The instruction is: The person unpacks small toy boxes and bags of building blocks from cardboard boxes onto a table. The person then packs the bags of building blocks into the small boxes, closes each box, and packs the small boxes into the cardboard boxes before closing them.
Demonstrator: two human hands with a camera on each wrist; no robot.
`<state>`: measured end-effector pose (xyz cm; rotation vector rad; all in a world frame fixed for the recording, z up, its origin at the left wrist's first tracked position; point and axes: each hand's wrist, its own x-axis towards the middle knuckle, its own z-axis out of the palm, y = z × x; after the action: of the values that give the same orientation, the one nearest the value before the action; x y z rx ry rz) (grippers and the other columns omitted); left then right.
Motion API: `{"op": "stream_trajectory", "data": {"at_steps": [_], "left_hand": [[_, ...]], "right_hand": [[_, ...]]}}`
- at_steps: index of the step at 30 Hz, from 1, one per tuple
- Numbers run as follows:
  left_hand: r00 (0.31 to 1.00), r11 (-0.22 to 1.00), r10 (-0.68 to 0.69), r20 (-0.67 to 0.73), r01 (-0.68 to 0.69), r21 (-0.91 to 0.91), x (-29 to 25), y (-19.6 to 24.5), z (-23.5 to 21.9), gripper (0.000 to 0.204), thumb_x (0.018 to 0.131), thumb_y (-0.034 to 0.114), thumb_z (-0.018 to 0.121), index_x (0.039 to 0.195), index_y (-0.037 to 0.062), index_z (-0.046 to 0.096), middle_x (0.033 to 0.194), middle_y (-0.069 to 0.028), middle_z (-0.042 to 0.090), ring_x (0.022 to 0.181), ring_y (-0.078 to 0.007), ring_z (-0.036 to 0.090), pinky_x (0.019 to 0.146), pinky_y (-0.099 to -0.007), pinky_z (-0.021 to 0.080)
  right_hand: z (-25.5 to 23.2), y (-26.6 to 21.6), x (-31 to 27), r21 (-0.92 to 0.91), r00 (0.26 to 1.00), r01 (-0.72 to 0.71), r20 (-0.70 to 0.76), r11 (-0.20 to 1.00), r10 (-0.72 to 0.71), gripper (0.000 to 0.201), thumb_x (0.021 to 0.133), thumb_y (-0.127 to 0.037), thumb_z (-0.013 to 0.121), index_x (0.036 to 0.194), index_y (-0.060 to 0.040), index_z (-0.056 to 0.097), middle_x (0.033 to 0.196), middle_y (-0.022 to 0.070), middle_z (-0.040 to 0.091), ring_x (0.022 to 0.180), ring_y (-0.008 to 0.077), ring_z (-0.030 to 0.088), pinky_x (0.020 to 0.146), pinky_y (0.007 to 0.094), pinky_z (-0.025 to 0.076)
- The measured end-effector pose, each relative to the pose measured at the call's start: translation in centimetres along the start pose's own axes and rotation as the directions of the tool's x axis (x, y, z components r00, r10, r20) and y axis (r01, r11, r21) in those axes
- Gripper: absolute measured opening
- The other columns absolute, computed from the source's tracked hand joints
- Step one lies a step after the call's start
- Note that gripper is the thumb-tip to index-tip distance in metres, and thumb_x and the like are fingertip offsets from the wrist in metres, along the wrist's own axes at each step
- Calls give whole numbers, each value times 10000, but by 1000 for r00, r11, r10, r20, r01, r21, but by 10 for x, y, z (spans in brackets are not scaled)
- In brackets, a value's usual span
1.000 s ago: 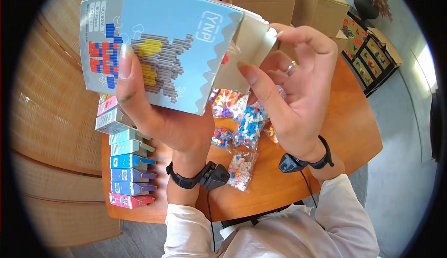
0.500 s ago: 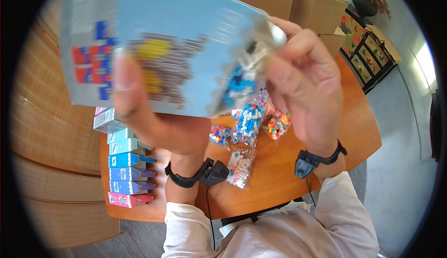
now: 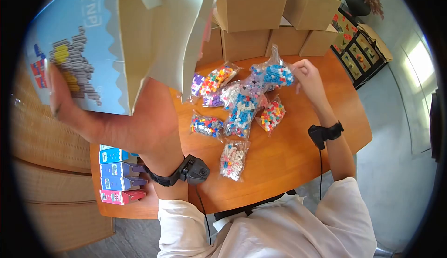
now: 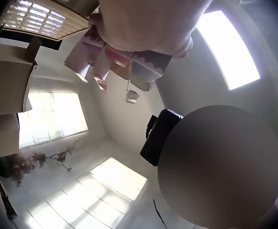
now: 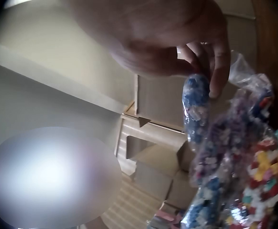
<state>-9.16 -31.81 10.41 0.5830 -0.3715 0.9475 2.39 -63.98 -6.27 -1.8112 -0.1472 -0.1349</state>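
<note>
My left hand (image 3: 139,113) grips a light-blue toy-brick box (image 3: 104,20) at the upper left, thumb across its printed front. The box's near end stands open, with pale flaps spread. In the left wrist view, pink and grey cardboard flaps (image 4: 148,67) show below that hand. My right hand (image 3: 311,82) pinches a clear bag of blue and white bricks (image 3: 278,74) at the far right of a pile of bags. In the right wrist view, thumb and fingers close on the top of this bag (image 5: 195,93).
Several clear bags of coloured bricks (image 3: 242,109) lie mid-table, and a bag of mostly white bricks (image 3: 233,160) lies nearer. Small boxes (image 3: 118,169) line the table's left edge. Cardboard boxes (image 3: 253,6) stand at the back. A black display frame (image 3: 358,53) is at the right.
The right hand has gone from the box's mouth, where blue and white bricks showed, down and right to the pile with the bag. The left hand has shifted the box left and turned its open end nearer.
</note>
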Motion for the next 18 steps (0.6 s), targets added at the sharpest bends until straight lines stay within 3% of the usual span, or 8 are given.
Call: {"op": "stream_trajectory", "data": {"at_steps": [3,4,5,8,11,14,16,18], "left_hand": [[999,999,5,35,-3,-53,-3,-7,-17,608,836,297,799,1382,152,577,1460,-85,548,1346,-288,526,1090,-551,478],[878,789,383,286,-472,393,-6,-12,-22,683,795,218,830,1410,123,548,1483,-110,520,1365,-306,506,1106,-548,466],[592,208,495,636,-792,574,-8,-11,-26,765,755,139,862,1438,94,520,1506,-134,491,1384,-324,487,1122,-546,454],[556,33,349,754,-812,583,-21,-8,-45,978,692,150,944,1506,2,424,1535,-203,434,1375,-354,484,1154,-519,396],[404,-123,366,838,-872,474,-14,-6,-88,779,797,155,883,1455,2,497,1430,-183,563,1320,-341,541,1114,-468,436],[915,762,30,403,-282,583,-70,14,-45,909,798,179,852,1507,47,299,1432,-186,495,1303,-296,535,1092,-444,460],[890,902,-411,198,365,232,-100,26,-27,1003,798,194,832,1541,77,167,1433,-188,450,1292,-266,532,1077,-428,476],[896,890,-413,165,358,281,-119,47,-40,1013,794,210,833,1550,71,172,1448,-187,443,1331,-274,510,1104,-434,459]], "right_hand": [[4,0,-4,-411,984,105,-90,906,-155,196,998,-217,693,1036,-35,633,965,44,675,706,88,645,562,267,491],[7,-2,-7,-617,936,206,-101,759,-337,212,994,-223,700,1063,-32,640,1042,47,673,724,90,644,600,275,491],[8,-7,-10,-615,936,222,-83,757,-342,212,994,-223,700,1063,-32,640,1042,47,673,724,90,644,600,275,491],[12,-35,-19,-395,930,291,-95,871,-354,264,1008,-248,689,1144,-27,642,1168,57,644,770,112,648,682,309,507],[22,-65,-43,-342,860,478,-6,809,-510,289,1015,-223,682,1202,-10,623,1214,82,645,920,151,671,794,298,530],[35,-104,-72,112,916,381,91,918,-391,479,982,-288,733,1318,5,557,1337,124,602,1166,225,633,976,325,503],[52,-131,-94,388,863,298,281,872,-419,776,896,-382,810,1456,6,438,1470,163,506,1371,288,506,1116,388,424],[72,-133,-101,448,755,267,452,853,-474,901,842,-411,846,1499,-5,383,1503,167,466,1409,297,464,1139,412,400]]}}
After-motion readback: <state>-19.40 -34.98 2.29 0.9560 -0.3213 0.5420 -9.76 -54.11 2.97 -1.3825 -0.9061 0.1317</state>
